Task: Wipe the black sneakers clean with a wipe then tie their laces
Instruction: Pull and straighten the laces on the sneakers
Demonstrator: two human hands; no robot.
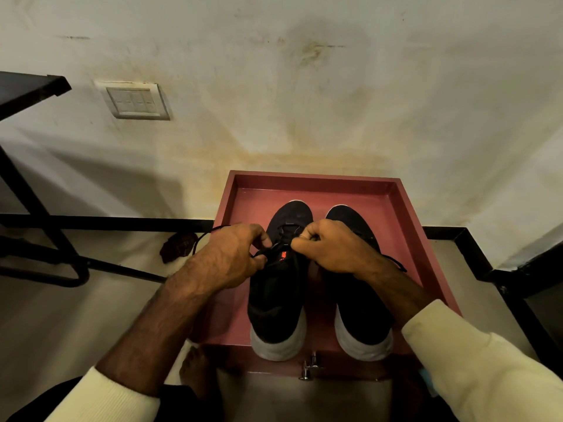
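- The left hand (231,254) has its grip pinched closed on a black lace (210,231), thumb and fingertips meeting just above the tongue of the left sneaker (278,287).
- That lace runs out from the hand's far side in a loose arc toward the left, past the rim of the tray.
- The right hand (332,246) is curled into a closed grip over the same sneaker's lacing, knuckles up; it appears to be pinching the other lace end, though the lace itself is hidden inside the fingers.
- Both hands meet over the left sneaker's tongue, where a small orange logo shows between them.
- The right sneaker (359,300) lies just beside the left one, toes pointing away toward the wall; a thin lace (396,263) trails off its right side below the right wrist.
- Both sneakers are black with white soles and sit inside a reddish tray (408,226) with raised walls.
- The tray stands against a stained pale wall (335,102).
- A switch plate (135,100) is mounted on the wall to the left.
- Cream sleeves cover both forearms near the bottom edge.
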